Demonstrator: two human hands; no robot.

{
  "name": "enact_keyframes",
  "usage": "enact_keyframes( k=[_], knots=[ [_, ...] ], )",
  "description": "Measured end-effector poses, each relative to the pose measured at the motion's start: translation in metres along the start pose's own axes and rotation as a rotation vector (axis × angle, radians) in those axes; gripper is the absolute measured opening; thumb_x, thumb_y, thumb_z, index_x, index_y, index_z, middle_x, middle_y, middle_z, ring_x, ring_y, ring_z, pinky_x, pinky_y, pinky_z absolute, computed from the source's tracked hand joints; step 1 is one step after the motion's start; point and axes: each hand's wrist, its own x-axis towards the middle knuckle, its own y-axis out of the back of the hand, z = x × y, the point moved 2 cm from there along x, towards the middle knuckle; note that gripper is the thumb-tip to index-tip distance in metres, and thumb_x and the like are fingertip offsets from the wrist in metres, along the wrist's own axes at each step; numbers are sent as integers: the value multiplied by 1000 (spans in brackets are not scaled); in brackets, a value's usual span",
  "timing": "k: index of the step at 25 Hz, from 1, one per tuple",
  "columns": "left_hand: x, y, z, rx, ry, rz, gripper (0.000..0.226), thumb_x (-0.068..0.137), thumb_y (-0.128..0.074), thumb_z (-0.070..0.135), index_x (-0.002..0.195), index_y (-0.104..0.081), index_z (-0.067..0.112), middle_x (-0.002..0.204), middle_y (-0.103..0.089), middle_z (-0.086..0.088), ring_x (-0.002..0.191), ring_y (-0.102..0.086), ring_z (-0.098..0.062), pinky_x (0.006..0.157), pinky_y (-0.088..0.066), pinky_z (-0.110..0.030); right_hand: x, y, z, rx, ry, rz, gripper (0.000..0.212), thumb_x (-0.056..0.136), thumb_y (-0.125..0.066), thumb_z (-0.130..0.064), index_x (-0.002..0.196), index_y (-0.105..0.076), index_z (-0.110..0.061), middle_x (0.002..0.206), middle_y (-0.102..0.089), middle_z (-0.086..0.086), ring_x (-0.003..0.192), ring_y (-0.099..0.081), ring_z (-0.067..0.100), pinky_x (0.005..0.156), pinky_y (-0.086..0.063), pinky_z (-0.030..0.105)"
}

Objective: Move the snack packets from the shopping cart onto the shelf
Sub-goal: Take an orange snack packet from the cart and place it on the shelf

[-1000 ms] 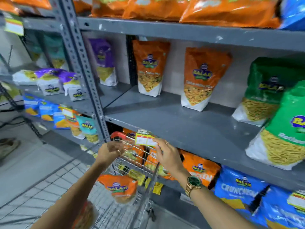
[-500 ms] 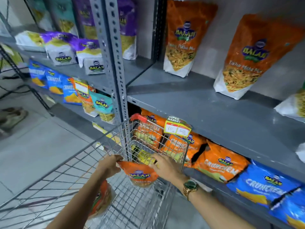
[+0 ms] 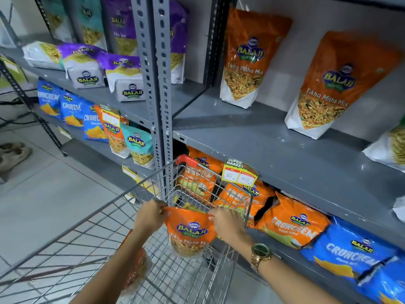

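Orange snack packet (image 3: 189,232) held up inside the wire shopping cart (image 3: 192,275), left hand (image 3: 151,213) pinching its top left corner, right hand (image 3: 225,222) gripping the top right, grey shelf (image 3: 274,150) just beyond, two matching orange packets (image 3: 245,60) standing upright on it

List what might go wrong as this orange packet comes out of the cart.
1. Both hands, left and right, pinch only the top corners of the packet, so it may slip or tear.
2. The cart rim and the price tag sit right above it; lifting could snag either.
3. The shelf edge overhangs, so the packet may bump it.
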Motion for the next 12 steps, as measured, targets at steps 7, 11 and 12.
enact_keyframes(
  k=[7,11,12],
  knots=[
    [-22,84,85,-908,-153,75,19,87,-53,6,69,-57,10,63,-63,5,63,-61,-11,60,-53,-23,-25,139,-14,310,-3,547,15,80,-69,-22,92,-72,-15,89,-75,3,77,-64,14,72,-46,25],
    [-14,112,159,-1108,-271,143,22,90,-49,20,69,-56,18,57,-62,8,55,-58,-6,56,-52,-22,-32,217,3,513,7,835,11,71,-76,-16,81,-74,-12,84,-75,8,77,-68,21,74,-51,34],
    [-10,117,179,-1159,-302,161,21,90,-50,19,70,-57,19,54,-65,10,53,-59,-3,53,-52,-19,-34,232,10,524,18,895,12,70,-76,-16,81,-74,-12,82,-75,7,74,-67,19,73,-51,31]
  ],
)
